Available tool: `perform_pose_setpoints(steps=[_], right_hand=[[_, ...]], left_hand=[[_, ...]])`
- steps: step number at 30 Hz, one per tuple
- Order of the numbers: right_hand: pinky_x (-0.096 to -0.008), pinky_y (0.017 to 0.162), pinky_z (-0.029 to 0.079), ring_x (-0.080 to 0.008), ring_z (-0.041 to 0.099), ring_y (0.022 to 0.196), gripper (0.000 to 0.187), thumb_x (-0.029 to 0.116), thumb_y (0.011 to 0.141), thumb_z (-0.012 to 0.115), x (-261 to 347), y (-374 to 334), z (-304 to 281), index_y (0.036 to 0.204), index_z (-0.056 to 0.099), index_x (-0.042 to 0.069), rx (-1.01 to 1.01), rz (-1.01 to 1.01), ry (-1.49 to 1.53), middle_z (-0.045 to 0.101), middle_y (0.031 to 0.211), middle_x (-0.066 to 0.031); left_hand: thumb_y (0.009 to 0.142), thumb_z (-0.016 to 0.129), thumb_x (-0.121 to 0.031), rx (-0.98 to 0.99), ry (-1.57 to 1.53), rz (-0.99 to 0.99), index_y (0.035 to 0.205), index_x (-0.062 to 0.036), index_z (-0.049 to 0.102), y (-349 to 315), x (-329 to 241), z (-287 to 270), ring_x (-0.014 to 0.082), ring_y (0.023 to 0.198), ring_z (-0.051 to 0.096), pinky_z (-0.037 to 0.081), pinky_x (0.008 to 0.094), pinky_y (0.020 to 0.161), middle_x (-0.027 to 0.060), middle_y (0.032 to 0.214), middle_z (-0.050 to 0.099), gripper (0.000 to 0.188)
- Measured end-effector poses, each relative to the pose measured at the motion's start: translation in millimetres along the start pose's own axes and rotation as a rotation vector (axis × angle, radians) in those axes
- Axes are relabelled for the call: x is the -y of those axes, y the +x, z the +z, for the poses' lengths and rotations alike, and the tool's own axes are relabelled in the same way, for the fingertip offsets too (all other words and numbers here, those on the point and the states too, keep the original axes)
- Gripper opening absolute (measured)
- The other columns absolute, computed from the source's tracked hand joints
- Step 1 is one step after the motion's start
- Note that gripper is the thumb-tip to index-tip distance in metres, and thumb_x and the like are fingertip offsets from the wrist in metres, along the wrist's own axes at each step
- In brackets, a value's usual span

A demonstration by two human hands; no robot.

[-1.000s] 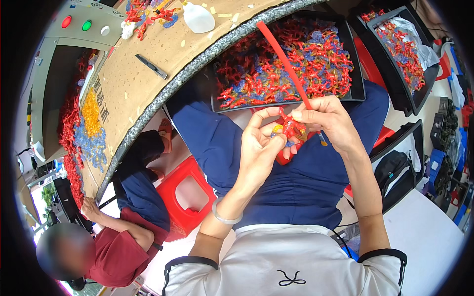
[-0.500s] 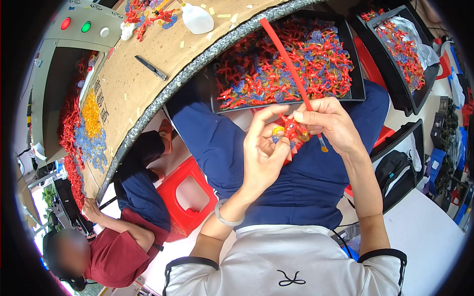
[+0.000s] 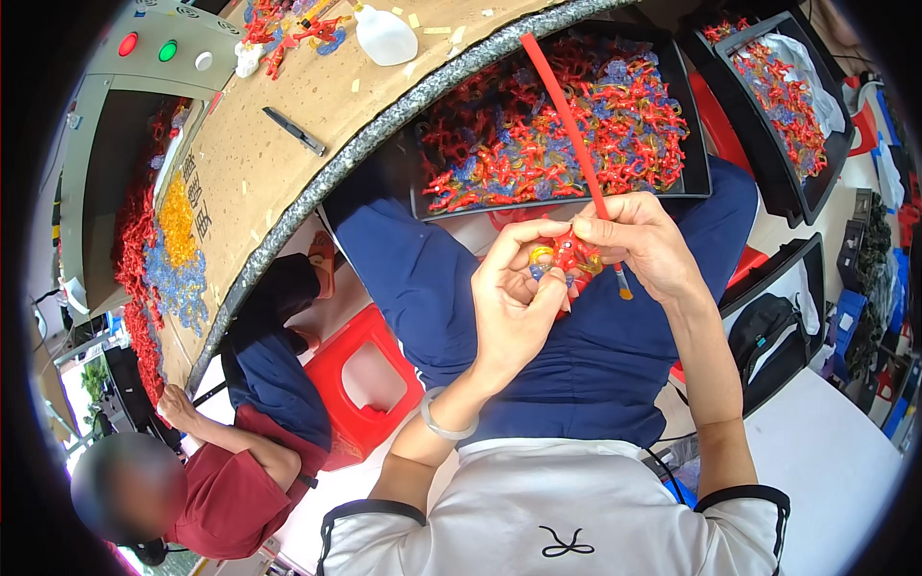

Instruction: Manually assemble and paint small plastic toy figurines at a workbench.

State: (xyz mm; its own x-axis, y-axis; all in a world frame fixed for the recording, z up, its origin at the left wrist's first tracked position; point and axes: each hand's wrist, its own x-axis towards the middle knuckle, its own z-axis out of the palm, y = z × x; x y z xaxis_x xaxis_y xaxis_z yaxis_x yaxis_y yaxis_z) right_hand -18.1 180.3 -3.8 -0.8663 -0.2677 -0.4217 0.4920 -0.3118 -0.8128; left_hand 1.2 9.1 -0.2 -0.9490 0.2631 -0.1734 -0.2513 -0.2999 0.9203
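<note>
My left hand (image 3: 511,312) is closed on a small red plastic toy figure (image 3: 572,254) with see-through yellow and blue parts, held above my lap. Against the figure's upper side press the thumb and fingertips of my right hand (image 3: 651,245). That same hand also grips a slim paintbrush (image 3: 562,106) with a long red handle. Its handle points up and left over a black tray (image 3: 706,178), while the yellowish bristle end hangs below my fingers. Fingers cover part of the figure.
The tray across my knees holds many similar figures. A cardboard-topped table (image 3: 288,82) carries a knife (image 3: 293,132), a white bottle (image 3: 384,36) and piles of red, yellow and blue pieces. A co-worker in a dark red shirt (image 3: 245,485) sits left, by a red stool (image 3: 336,422).
My left fingers have closed in toward the right thumb around the figure. The brush handle has tipped slightly right. The co-worker's head has shifted a little.
</note>
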Motion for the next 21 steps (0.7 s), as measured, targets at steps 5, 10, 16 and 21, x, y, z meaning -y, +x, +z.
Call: perform_pose_setpoints(steps=[5, 10, 16, 21], right_hand=[[-0.0249, 0.058, 0.041, -0.0051, 0.050, 0.067, 0.030, 0.023, 0.094, 0.057, 0.6, 6.9, -7.2, 0.103, 0.067, -0.003, -0.123, -0.252, -0.285, 0.065, 0.083, -0.0008], [-0.0387, 0.068, 0.044, -0.0296, 0.059, 0.073, 0.024, 0.004, 0.088, 0.053, 4.2, 32.5, -44.6, 0.108, 0.062, -0.005, -0.505, -0.396, -1.115, 0.060, 0.082, -0.0176], [-0.0412, 0.076, 0.046, -0.0355, 0.058, 0.082, 0.030, -0.007, 0.080, 0.053, -15.5, 74.5, -80.9, 0.109, 0.062, -0.006, -0.531, -0.521, -1.394, 0.060, 0.090, -0.0222], [-0.0385, 0.082, 0.047, -0.0326, 0.057, 0.090, 0.029, -0.007, 0.079, 0.058, -2.2, 79.8, -26.8, 0.108, 0.060, -0.005, -0.602, -0.855, -1.352, 0.061, 0.097, -0.0184]], left_hand=[[0.083, 0.046, 0.014, -0.019, -0.085, -0.050, 0.116, 0.0053, 0.050, 4.1, -0.3, -9.4, 0.0092, 0.064, 0.059, 0.047, 0.0196, 0.055, 0.0129, 0.094, 0.063, 0.035], [0.083, 0.045, 0.011, -0.031, -0.113, -0.065, 0.120, 0.0059, 0.048, 10.8, -6.0, -20.3, 0.0118, 0.062, 0.059, 0.047, 0.0211, 0.056, 0.0139, 0.087, 0.064, 0.038], [0.082, 0.044, 0.009, -0.067, -0.150, -0.083, 0.126, 0.0060, 0.045, 21.9, -11.1, -31.9, 0.0140, 0.060, 0.059, 0.045, 0.0217, 0.055, 0.0146, 0.084, 0.064, 0.044], [0.085, 0.046, 0.009, -0.128, -0.197, -0.098, 0.127, 0.0046, 0.046, 23.3, -16.2, -54.3, 0.0096, 0.062, 0.058, 0.046, 0.0202, 0.059, 0.0116, 0.086, 0.065, 0.042]])
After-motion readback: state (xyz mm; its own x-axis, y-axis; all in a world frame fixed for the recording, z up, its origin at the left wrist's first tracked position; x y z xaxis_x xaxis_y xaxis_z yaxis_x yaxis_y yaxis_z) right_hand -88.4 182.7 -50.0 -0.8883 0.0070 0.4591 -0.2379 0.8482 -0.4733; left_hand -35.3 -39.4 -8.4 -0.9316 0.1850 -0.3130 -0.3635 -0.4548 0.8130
